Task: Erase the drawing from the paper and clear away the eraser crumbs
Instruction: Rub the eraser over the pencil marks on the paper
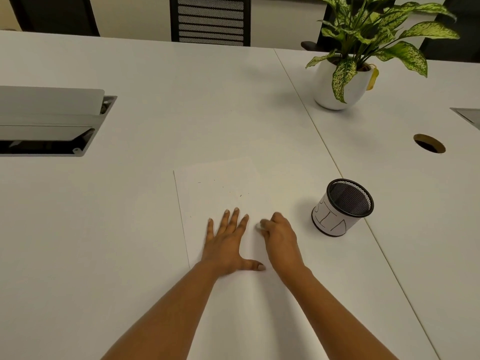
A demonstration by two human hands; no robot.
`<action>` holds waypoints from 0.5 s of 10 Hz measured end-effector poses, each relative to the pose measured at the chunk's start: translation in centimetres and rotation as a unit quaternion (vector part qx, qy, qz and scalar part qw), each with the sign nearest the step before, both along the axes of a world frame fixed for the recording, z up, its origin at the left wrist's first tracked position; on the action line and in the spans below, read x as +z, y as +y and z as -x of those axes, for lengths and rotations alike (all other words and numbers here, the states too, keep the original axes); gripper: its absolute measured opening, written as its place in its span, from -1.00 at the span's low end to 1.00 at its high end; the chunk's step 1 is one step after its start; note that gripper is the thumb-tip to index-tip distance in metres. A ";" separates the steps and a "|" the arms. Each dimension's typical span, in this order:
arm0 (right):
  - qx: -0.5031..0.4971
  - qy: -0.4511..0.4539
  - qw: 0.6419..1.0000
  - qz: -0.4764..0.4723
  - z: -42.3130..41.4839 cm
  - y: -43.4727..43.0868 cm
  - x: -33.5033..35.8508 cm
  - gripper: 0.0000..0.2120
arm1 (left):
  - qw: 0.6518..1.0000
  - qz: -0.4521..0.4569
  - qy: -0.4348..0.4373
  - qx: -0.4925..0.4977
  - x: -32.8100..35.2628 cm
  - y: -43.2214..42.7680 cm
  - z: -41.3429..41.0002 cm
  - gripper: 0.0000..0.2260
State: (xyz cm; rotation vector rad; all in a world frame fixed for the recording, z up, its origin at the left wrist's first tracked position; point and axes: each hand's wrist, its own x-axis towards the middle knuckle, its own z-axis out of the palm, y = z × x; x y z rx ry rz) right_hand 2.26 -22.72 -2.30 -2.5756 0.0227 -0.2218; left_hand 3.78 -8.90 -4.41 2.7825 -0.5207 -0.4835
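A white sheet of paper lies on the white table in front of me. No drawing shows on it, only a few small dark eraser crumbs scattered over its upper half. My left hand rests flat on the paper's lower left part, fingers spread. To its right, my right hand is curled over the paper, fingertips pinched on a small white eraser that touches the sheet. The eraser is mostly hidden by the fingers.
A black mesh cup wrapped in a paper label stands right of the paper. A potted plant sits at the back right. An open cable box lies at the left, a round cable hole at the right. A chair stands behind the table.
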 end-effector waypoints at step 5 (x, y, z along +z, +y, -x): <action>-0.028 0.002 1.000 -0.003 1.3 -1.1 -1.1 -0.84 | 1.000 -0.006 0.006 0.000 0.1 0.0 -0.1 0.05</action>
